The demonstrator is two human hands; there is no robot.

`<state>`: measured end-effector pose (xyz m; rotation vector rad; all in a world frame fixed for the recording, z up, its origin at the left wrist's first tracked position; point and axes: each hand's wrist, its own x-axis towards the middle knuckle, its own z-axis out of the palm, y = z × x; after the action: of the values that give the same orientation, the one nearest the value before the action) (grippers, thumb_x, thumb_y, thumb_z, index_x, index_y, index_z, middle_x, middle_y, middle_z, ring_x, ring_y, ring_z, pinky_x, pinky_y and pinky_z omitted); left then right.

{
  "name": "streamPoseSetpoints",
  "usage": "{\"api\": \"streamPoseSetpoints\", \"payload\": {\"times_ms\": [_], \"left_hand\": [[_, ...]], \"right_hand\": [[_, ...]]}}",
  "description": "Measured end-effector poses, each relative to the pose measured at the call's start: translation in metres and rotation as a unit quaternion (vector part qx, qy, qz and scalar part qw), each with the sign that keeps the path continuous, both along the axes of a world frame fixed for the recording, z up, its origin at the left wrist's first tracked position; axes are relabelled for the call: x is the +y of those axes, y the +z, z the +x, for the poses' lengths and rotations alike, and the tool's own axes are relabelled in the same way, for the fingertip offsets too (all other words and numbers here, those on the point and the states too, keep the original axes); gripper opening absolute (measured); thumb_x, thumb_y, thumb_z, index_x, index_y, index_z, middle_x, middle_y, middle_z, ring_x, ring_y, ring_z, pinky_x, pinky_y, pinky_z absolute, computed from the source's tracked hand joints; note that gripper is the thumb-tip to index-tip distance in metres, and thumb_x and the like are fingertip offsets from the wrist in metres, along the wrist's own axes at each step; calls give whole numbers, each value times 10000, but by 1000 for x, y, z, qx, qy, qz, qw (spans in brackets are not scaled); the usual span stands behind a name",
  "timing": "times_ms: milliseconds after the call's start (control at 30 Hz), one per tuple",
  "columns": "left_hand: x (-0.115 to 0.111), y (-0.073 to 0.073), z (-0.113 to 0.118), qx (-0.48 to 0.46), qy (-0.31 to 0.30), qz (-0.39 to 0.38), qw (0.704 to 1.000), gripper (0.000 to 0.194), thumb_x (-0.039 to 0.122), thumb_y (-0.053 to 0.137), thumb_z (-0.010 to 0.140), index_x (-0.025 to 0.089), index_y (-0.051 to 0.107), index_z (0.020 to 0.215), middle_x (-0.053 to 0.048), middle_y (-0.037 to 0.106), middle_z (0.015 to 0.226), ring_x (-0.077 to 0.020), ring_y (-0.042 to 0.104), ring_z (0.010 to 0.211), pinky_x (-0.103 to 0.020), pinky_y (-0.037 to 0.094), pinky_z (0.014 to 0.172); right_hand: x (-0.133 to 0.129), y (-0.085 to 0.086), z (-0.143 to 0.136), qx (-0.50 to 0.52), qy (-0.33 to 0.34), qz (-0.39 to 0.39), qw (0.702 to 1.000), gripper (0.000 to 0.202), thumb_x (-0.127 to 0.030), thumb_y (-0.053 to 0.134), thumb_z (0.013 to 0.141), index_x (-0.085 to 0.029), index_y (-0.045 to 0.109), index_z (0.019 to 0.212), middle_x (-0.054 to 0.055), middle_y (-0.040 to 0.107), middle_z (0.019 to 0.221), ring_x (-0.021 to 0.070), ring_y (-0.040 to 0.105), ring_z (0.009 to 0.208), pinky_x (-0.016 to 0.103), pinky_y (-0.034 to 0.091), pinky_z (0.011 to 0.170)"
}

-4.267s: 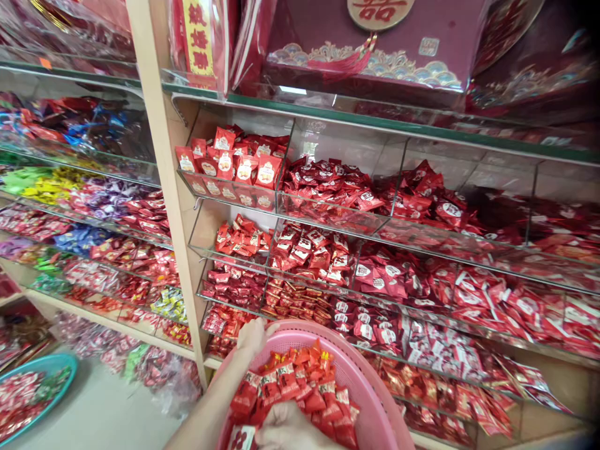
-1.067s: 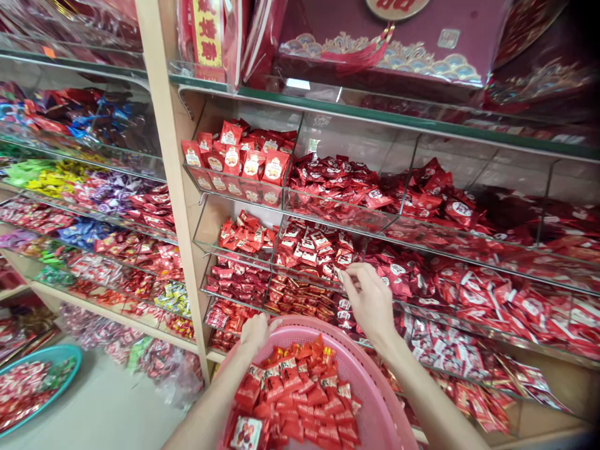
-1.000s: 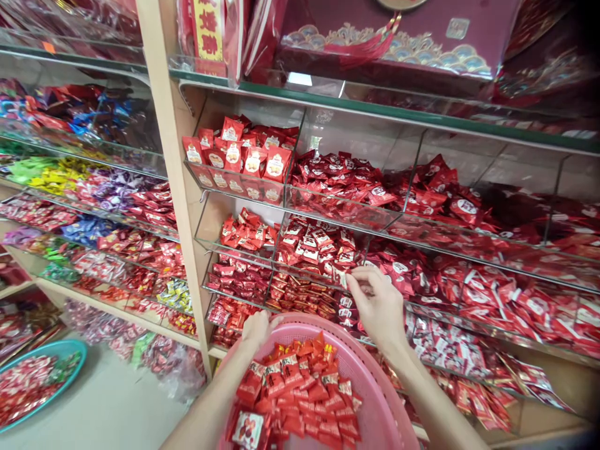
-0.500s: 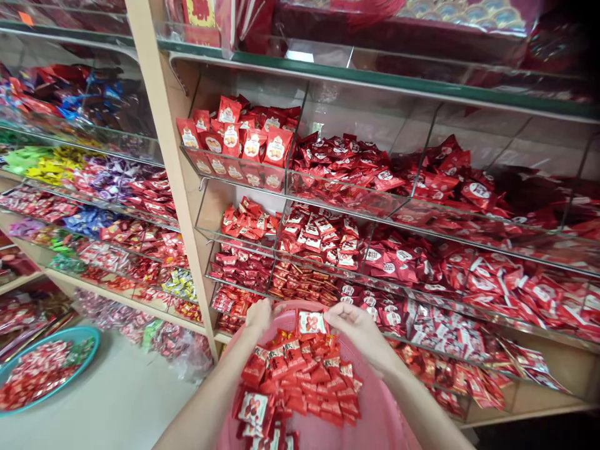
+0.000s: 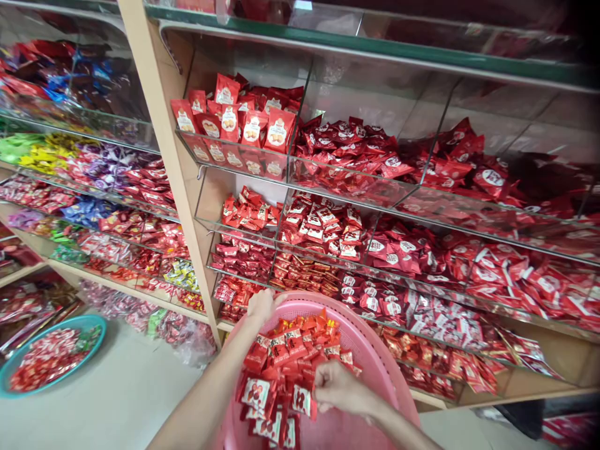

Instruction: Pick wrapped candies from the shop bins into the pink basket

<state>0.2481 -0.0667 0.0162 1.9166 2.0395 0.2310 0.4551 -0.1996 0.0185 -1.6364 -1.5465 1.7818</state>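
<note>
A pink plastic basket [image 5: 398,387] with a perforated wall stands in front of me, with red wrapped candies [image 5: 293,344] inside. My left hand [image 5: 260,307] is closed on its far rim. Low inside the basket, my right hand [image 5: 340,387] pinches the edge of a red-and-white candy packet [image 5: 302,400]. That packet sits beside a small pile of similar red-and-white packets [image 5: 257,395] at the basket's near left. Red packets with black characters lie in rows behind it.
Glass-fronted shelves [image 5: 356,181] full of red packets rise beyond the basket. A wooden upright [image 5: 164,156] divides them from shelves of mixed-colour sweets on the left. On the floor at left sits a turquoise basin [image 5: 100,331] of sweets, near clear bags [image 5: 187,340].
My right hand has moved from the basket's far rim down and nearer, bringing the red-and-white packet beside the similar ones. My left hand stays on the rim. The view has tipped slightly downward.
</note>
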Motion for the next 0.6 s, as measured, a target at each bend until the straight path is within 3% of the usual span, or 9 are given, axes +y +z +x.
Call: {"api": "streamPoseSetpoints", "payload": {"times_ms": [133, 333, 467, 600], "left_hand": [[0, 0, 0, 0, -2, 1, 1000, 538, 612, 346, 816, 167, 633, 916, -139, 683, 888, -268, 639, 889, -296, 466, 712], [0, 1, 0, -3, -7, 13, 1000, 574, 634, 304, 813, 169, 635, 876, -146, 680, 895, -286, 638, 879, -335, 470, 713], [-1, 2, 0, -4, -10, 16, 1000, 592, 644, 281, 813, 172, 636, 854, -145, 684, 886, -287, 639, 874, -328, 467, 707], [0, 0, -1, -4, -13, 7, 1000, 553, 631, 318, 811, 178, 635, 844, -137, 685, 899, -269, 637, 888, -310, 459, 727]], "right_hand": [[-9, -11, -4, -19, -11, -57, 998, 92, -137, 539, 525, -173, 465, 566, -81, 532, 438, 142, 637, 541, 238, 503, 546], [-12, -12, -7, -15, -15, -94, 995, 87, -138, 545, 551, -175, 466, 557, -70, 548, 453, 124, 632, 548, 232, 514, 573], [-12, 3, -2, -25, 49, -96, 994, 81, -106, 548, 537, -162, 491, 523, -68, 529, 442, 85, 572, 471, 206, 496, 537], [-17, 17, -1, 11, 162, -111, 980, 75, -98, 604, 514, -142, 571, 566, -58, 566, 511, 58, 534, 482, 156, 425, 494]]}}
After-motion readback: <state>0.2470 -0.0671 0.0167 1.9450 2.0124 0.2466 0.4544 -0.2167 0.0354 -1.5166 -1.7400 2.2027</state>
